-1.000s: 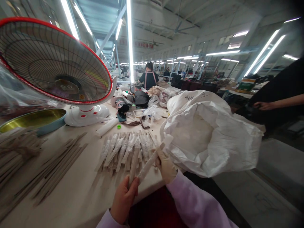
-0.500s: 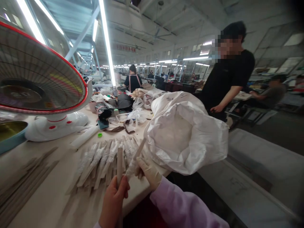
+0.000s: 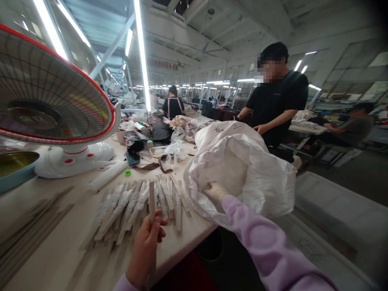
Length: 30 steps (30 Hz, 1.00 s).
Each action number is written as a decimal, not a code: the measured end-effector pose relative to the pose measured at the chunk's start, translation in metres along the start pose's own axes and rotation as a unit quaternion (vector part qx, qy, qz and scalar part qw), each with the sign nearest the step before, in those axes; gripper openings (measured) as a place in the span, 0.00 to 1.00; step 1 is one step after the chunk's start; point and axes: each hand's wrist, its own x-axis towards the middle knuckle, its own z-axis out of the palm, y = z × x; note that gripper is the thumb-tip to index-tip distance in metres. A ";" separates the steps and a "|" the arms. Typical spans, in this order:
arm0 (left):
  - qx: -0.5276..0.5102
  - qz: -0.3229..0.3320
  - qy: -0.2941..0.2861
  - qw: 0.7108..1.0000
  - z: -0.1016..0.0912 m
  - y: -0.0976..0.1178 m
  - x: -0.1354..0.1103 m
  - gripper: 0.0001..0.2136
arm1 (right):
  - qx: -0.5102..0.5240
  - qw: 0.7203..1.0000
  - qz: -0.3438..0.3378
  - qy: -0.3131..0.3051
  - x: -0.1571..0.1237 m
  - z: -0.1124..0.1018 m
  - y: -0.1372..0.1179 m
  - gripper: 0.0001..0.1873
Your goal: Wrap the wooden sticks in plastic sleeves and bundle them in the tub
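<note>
My left hand point(image 3: 148, 236), bare, is closed around a flat grey-beige strip point(image 3: 152, 198) that stands upright from its fingers. Beside it on the table lies a pile of similar strips point(image 3: 121, 214), many wrapped round the middle with whitish, see-through material. My right hand point(image 3: 217, 192), in a pale glove, is inside the mouth of a large white sack point(image 3: 266, 178). Pale material point(image 3: 232, 169) shows within the sack around the hand. The right fingers are partly hidden, and whether they hold anything is unclear.
A red-rimmed fan point(image 3: 54, 93) and a blue basin point(image 3: 18, 178) stand at the left. Long strips point(image 3: 33, 226) lie in front of them. Scraps and plastic point(image 3: 157, 141) cover the table's back. A person in black point(image 3: 279, 97) stands behind the sack; plastic bins point(image 3: 333, 210) are at right.
My right hand has left the wrapped strip it was handling and moved right into the sack's mouth. My left hand still grips its upright strip. The person behind has shifted left, hands raised.
</note>
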 end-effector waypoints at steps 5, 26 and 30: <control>0.004 0.006 -0.006 1.000 -0.009 0.008 -0.013 0.21 | 0.150 0.986 -0.050 0.052 -0.010 -0.028 -0.018 0.11; -0.109 -0.045 0.060 0.991 -0.048 0.029 -0.014 0.12 | 0.481 0.802 -0.108 -0.337 -0.158 0.031 -0.116 0.17; -0.092 -0.004 0.101 0.991 -0.068 0.031 -0.003 0.13 | 0.426 0.784 -0.109 -0.438 -0.178 0.040 -0.111 0.22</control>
